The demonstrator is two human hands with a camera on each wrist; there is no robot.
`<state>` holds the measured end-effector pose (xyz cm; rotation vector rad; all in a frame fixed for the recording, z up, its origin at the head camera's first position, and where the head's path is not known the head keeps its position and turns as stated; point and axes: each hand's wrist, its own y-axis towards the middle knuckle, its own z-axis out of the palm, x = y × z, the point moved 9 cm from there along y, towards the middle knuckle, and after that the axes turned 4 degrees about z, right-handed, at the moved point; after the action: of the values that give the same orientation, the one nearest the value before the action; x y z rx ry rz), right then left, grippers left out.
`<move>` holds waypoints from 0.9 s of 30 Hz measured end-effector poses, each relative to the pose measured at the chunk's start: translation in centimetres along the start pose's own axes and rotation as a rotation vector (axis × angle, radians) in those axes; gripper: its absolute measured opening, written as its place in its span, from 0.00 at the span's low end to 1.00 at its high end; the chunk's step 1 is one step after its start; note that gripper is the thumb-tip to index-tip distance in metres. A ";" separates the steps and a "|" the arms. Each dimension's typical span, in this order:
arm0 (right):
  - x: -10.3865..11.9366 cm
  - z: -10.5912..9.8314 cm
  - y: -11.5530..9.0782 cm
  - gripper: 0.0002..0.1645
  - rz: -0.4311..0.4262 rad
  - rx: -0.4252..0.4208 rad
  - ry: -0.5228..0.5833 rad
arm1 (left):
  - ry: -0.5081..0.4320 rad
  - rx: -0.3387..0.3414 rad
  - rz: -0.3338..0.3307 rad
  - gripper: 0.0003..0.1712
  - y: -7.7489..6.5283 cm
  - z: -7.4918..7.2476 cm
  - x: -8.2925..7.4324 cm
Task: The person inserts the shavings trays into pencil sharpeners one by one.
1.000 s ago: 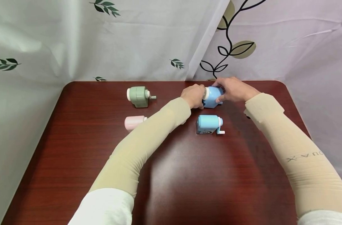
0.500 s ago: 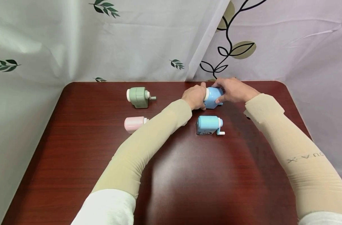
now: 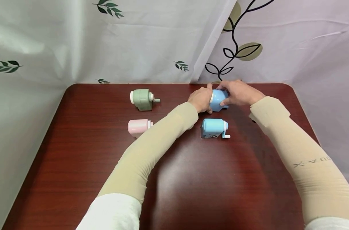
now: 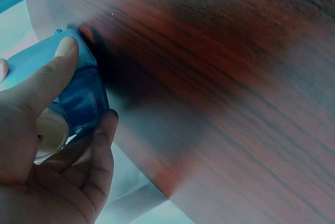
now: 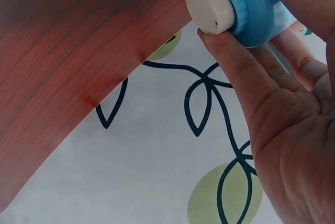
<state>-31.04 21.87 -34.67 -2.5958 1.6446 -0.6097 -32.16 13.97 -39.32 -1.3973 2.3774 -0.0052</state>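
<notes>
At the back right of the table, a blue crank pencil sharpener (image 3: 219, 96) stands between my hands. My left hand (image 3: 201, 99) grips its white-ringed end; in the left wrist view the thumb (image 4: 60, 67) lies along one side and a fingertip touches the lower edge opposite. My right hand (image 3: 239, 92) holds the crank end from the right, fingers spread round the body. A white crank hub (image 5: 211, 9) shows close up in the right wrist view, one fingertip right at it. The left palm hides part of the ringed end in the head view.
Just in front stands a lighter blue pencil sharpener (image 3: 212, 127) with a white-tipped crank. To the left are a green sharpener (image 3: 142, 99) and a pink one (image 3: 138, 127), partly behind my left sleeve. A patterned white curtain (image 3: 145, 41) hangs along the table's back edge.
My left hand has shifted slightly right, closer around the sharpener's white-ringed end and covering more of it. The right hand and the other sharpeners have stayed in place.
</notes>
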 end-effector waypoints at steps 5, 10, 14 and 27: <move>0.0 0.1 0.0 0.33 0.007 0.009 -0.011 | -0.016 -0.003 -0.008 0.60 0.0 0.0 0.0; 0.1 0.0 0.1 0.33 0.007 0.013 -0.023 | -0.047 -0.014 -0.017 0.61 0.0 0.0 0.1; 0.3 0.0 0.3 0.33 0.011 0.014 -0.036 | -0.038 -0.010 -0.026 0.60 0.0 -0.1 0.4; 1.3 0.6 1.1 0.35 0.037 0.061 -0.122 | 0.208 -0.025 -0.006 0.43 -2.1 -4.1 2.0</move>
<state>-31.31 20.13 -35.06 -2.5000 1.6072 -0.4820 -32.55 10.44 -35.71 -1.4800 2.5488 -0.1293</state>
